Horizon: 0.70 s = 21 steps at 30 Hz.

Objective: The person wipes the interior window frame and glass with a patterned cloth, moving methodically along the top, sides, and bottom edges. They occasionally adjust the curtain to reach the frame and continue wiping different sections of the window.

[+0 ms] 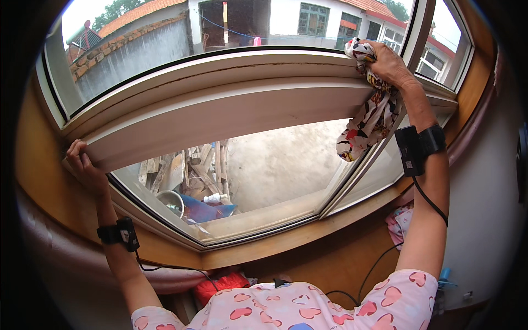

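My right hand (390, 64) grips a bunched patterned cloth (373, 119) against the right end of the window's white horizontal crossbar (231, 107). The cloth's loose end hangs below the bar, in front of the lower glass pane (280, 173). On the left, my left hand (86, 167) holds on to the lower left end of the same crossbar, its fingers curled over the edge. Above the bar is the upper glass pane (144, 66). A thin brown line of dirt or rust runs along the bar's upper ledge.
A wooden window surround (255, 258) frames the window, with a pink curtain (49, 239) at the left. Below lie a red fabric bundle (220, 286) and a pink printed cloth (400, 225). Black cables (373, 268) run from the bands on both forearms. Outside are wood scraps (202, 165).
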Tool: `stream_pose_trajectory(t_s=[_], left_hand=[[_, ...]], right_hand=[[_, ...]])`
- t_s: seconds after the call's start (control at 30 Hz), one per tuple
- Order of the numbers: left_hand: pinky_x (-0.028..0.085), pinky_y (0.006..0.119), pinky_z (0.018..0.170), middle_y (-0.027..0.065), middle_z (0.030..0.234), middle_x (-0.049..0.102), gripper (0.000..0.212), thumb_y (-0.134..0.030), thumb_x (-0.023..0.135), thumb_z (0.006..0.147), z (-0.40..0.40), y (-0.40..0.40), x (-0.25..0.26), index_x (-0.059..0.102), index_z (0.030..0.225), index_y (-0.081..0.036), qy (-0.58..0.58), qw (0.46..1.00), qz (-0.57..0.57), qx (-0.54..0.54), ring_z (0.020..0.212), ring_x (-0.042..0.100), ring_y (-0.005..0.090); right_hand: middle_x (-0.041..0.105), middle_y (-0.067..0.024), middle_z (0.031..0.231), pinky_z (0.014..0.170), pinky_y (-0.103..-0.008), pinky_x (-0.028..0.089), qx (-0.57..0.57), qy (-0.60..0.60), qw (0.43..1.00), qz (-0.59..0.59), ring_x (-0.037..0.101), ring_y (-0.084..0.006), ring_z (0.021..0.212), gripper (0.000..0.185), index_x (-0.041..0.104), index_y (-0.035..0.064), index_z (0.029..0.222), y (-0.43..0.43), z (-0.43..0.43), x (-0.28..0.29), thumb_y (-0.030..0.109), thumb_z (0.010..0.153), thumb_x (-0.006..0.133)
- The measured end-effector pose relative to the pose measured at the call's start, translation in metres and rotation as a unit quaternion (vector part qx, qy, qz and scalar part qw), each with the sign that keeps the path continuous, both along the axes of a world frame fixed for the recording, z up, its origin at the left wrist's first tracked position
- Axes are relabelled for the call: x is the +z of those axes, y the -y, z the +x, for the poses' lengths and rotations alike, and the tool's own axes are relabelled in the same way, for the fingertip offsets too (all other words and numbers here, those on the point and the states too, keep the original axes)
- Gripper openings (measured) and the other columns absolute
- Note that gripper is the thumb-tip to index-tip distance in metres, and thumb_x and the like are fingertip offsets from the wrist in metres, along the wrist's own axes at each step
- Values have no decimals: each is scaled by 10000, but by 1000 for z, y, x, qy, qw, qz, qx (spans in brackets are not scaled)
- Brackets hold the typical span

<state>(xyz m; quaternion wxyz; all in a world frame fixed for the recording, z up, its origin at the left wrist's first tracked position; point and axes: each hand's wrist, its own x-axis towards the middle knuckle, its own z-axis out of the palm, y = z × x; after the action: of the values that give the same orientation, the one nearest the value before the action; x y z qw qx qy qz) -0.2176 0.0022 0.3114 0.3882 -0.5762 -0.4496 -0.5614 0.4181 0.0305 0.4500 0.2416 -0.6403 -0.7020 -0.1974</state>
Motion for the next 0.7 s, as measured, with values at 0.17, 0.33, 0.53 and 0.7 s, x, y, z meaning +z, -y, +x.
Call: stream_pose_trajectory(t_s=[0.17,0.33,0.53,0.7], left_hand=[[394,366,949,109,1095,542,218,23,392,879,-32,-7,-9,540,1039,11,-47,993,-12,108,1055,509,271],[420,355,928,105,1104,550,206,-56,432,925,-66,-16,-16,569,1057,21,-116,980,7,159,1048,543,273],[410,336,953,110,1121,541,240,-102,438,942,-105,-23,-26,559,1100,33,-98,976,-7,193,1068,534,265],[402,323,966,108,1137,532,259,-99,415,948,-119,-30,-30,534,1130,43,-43,997,8,58,1075,530,251]], right_hand=[[626,-151,1115,967,-406,445,-57,23,998,-25,595,-302,1048,496,542,169,1239,-9,39,-2,85,751,552],[630,-158,1102,950,-440,451,-100,30,994,-12,586,-327,1058,466,558,196,1211,-11,67,-5,132,749,565],[623,-183,1100,932,-458,452,-197,75,977,-28,587,-346,1049,404,568,90,1173,-2,100,0,139,775,524],[660,-195,991,872,-452,488,-153,31,988,14,640,-344,937,350,623,22,1052,-11,121,7,181,745,566]])
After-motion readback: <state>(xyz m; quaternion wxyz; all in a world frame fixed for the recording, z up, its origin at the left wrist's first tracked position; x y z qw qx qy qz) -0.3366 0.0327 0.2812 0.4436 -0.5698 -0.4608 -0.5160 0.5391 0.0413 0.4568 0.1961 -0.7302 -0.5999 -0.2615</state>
